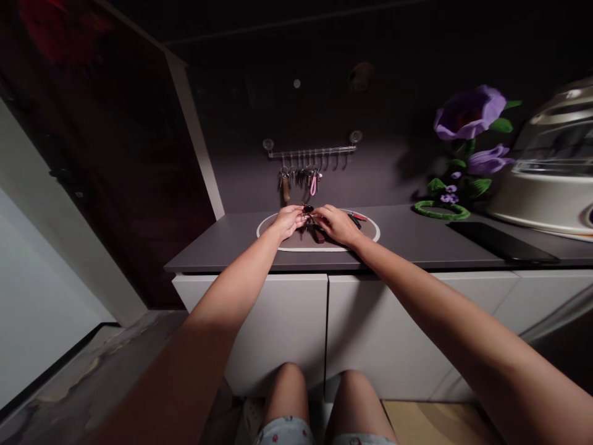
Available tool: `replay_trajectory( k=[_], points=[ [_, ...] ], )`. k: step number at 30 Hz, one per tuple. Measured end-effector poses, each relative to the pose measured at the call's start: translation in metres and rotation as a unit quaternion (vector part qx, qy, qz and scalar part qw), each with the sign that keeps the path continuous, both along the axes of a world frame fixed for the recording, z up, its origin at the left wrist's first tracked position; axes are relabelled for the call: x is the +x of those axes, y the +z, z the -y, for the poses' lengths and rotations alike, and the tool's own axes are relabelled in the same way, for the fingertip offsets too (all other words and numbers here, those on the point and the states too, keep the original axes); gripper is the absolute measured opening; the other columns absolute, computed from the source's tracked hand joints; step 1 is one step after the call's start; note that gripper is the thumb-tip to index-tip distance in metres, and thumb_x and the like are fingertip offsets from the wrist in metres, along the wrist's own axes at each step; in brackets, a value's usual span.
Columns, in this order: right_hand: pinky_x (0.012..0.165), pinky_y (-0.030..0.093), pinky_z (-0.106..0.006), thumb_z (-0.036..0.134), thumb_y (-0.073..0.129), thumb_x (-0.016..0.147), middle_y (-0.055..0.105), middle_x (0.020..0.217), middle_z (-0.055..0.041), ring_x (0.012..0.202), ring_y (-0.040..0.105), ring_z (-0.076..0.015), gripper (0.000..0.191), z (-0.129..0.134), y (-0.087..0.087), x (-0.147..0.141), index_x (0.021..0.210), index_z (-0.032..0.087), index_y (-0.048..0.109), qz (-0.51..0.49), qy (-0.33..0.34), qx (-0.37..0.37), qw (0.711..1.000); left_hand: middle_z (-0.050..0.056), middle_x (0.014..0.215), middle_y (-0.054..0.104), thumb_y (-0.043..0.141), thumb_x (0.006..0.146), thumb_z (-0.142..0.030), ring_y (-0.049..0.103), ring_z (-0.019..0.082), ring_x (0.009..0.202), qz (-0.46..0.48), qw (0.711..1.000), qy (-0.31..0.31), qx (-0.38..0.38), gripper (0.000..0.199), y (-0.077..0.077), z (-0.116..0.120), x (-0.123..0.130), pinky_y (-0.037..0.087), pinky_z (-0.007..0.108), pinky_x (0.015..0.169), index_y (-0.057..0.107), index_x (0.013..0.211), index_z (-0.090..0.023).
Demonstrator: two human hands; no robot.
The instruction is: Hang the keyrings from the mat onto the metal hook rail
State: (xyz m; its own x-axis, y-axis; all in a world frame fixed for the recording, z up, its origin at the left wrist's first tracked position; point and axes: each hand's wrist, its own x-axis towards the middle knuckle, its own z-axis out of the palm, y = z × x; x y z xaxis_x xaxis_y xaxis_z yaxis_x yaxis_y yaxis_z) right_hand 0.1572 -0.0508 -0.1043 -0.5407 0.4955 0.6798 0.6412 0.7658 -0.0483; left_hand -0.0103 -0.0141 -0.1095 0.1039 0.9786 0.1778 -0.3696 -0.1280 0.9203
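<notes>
Keys (311, 221) with a brown fob lie bunched on the oval mat (365, 243) near the worktop (222, 247)'s back edge, pinched between both hands: left hand (290, 220) and right hand (338, 225) each closed narrowly on the bunch. More keys hang from the hook rail (311, 150) behind. No writing is legible.

A hook rail (311, 150) on the dark wall carries keys and a pink strap (314, 183); purple crocheted flowers (467, 117) stand at right beside a pale appliance (551, 173); a black phone (500, 242) lies flat on the grey countertop (222, 244).
</notes>
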Motion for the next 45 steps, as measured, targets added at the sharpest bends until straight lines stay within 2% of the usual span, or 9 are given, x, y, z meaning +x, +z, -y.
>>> replay_trajectory(
  k=[7, 10, 19, 30, 38, 45],
  points=[
    [0.070, 0.040, -0.025, 0.035, 0.037, 0.087, 0.055, 0.090, -0.0075, 0.078, 0.053, -0.0153, 0.031, 0.001, 0.000, -0.004, 0.100, 0.020, 0.061, 0.000, -0.004, -0.011, 1.000, -0.003, 0.052, 0.052, 0.054, 0.074, -0.010, 0.046, 0.003, 0.043, -0.038, 0.999, -0.007, 0.024, 0.003, 0.002, 0.008, 0.003, 0.045, 0.022, 0.058, 0.053, 0.075, -0.012],
    [0.070, 0.040, -0.025, 0.033, 0.037, 0.087, 0.055, 0.090, -0.0072, 0.078, 0.053, -0.0152, 0.031, 0.002, 0.001, -0.005, 0.103, 0.021, 0.060, 0.002, -0.015, -0.018, 1.000, -0.004, 0.050, 0.048, 0.054, 0.074, -0.010, 0.043, 0.003, 0.041, -0.041, 0.999, -0.019, 0.028, 0.003, 0.003, 0.011, 0.004, 0.045, 0.023, 0.057, 0.053, 0.077, -0.012],
    [0.073, 0.041, -0.025, 0.027, 0.037, 0.087, 0.056, 0.097, -0.0075, 0.086, 0.054, -0.0166, 0.030, -0.005, -0.001, -0.004, 0.109, 0.021, 0.056, 0.002, -0.051, -0.017, 0.999, 0.002, 0.063, 0.059, 0.054, 0.074, -0.007, 0.058, 0.010, 0.058, -0.026, 0.999, -0.043, 0.002, 0.010, 0.006, 0.013, 0.004, 0.047, 0.031, 0.072, 0.055, 0.083, -0.012],
    [0.067, 0.038, -0.023, 0.027, 0.035, 0.087, 0.054, 0.096, -0.0059, 0.078, 0.052, -0.0143, 0.028, -0.001, 0.001, -0.001, 0.103, 0.022, 0.057, 0.003, -0.090, -0.017, 0.996, 0.003, 0.075, 0.062, 0.062, 0.070, -0.009, 0.059, 0.010, 0.071, -0.024, 0.993, -0.116, 0.030, 0.019, 0.008, 0.017, 0.004, 0.045, 0.032, 0.081, 0.058, 0.088, -0.013],
    [0.067, 0.038, -0.025, 0.024, 0.035, 0.086, 0.054, 0.085, -0.0071, 0.076, 0.049, -0.0161, 0.024, -0.004, 0.001, 0.000, 0.092, 0.018, 0.057, -0.077, -0.049, -0.005, 0.996, -0.001, 0.073, 0.059, 0.069, 0.065, -0.025, 0.053, 0.006, 0.068, -0.096, 0.989, -0.087, 0.064, 0.022, 0.004, 0.019, 0.005, 0.043, 0.025, 0.073, 0.059, 0.081, -0.014],
    [0.070, 0.038, -0.026, 0.023, 0.038, 0.084, 0.057, 0.083, -0.0075, 0.077, 0.050, -0.0161, 0.020, -0.009, 0.000, 0.001, 0.089, 0.017, 0.057, -0.109, -0.023, -0.004, 0.994, -0.001, 0.066, 0.057, 0.071, 0.060, -0.026, 0.049, 0.006, 0.059, -0.128, 0.985, -0.005, 0.114, 0.021, 0.009, 0.023, 0.008, 0.040, 0.020, 0.060, 0.061, 0.071, -0.012]
  ],
)
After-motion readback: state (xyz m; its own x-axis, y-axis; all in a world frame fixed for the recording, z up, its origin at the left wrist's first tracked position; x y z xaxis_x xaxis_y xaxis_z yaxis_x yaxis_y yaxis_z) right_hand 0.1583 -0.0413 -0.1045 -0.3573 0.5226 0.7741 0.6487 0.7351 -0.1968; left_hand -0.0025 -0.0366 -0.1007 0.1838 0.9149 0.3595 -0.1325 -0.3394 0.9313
